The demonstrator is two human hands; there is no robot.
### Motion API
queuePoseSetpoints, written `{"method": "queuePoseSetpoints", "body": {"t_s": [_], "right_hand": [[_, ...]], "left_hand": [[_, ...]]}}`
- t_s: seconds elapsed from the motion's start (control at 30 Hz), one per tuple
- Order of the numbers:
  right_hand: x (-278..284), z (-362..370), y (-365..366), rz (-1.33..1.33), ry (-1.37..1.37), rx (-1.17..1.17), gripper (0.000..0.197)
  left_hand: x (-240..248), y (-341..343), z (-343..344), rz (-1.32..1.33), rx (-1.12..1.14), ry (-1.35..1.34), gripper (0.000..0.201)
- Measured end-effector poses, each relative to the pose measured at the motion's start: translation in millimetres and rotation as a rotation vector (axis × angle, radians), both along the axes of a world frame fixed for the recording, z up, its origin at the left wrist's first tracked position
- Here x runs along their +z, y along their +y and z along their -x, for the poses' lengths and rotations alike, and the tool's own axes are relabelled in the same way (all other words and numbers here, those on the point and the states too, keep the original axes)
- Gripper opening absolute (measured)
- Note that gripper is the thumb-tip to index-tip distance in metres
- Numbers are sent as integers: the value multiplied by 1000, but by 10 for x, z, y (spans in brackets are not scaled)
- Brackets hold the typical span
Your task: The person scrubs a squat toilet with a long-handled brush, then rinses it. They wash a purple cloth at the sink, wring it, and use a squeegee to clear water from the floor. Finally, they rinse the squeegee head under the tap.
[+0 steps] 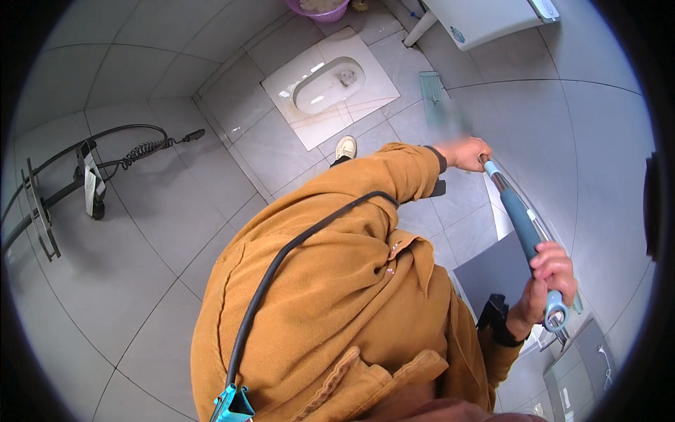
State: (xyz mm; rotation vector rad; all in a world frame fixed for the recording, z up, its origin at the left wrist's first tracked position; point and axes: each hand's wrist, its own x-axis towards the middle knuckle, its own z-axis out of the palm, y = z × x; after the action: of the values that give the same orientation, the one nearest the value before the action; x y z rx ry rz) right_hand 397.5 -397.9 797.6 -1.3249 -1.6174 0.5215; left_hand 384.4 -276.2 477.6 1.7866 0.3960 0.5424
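Note:
My left hand point(470, 152) is closed around the metal shaft of a long-handled mop, just below its blue grip. Higher on the same handle point(519, 218), my right hand point(550, 276) wraps the blue grip near the ring-shaped end. The pole slants across the right side of the view. Past my left hand a blurred patch hides part of it. In line with it, a flat green ribbed piece point(430, 90) lies on the tiles beside the squat toilet point(329, 84); whether it is the mop's head is unclear.
A white cistern point(485, 20) hangs on the far wall, with a purple basket point(320, 10) at the far edge. Black tubing and a coiled hose point(144, 149) are along the left wall. A grey panel point(496, 271) stands below my right hand. My shoe point(345, 148) is near the toilet.

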Motion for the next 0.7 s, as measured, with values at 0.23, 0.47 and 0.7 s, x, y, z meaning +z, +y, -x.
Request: {"method": "queuePoseSetpoints", "body": {"t_s": [0.23, 0.47, 0.7], "right_hand": [[93, 195, 427, -54, 219, -67, 17], [-128, 205, 497, -102, 487, -326, 10], [114, 51, -109, -77, 381, -390, 8]], "left_hand": [[-54, 162, 460, -87, 110, -13, 16], [209, 496, 1403, -131, 71, 291, 17], [429, 261, 1373, -206, -75, 225, 20]]}}
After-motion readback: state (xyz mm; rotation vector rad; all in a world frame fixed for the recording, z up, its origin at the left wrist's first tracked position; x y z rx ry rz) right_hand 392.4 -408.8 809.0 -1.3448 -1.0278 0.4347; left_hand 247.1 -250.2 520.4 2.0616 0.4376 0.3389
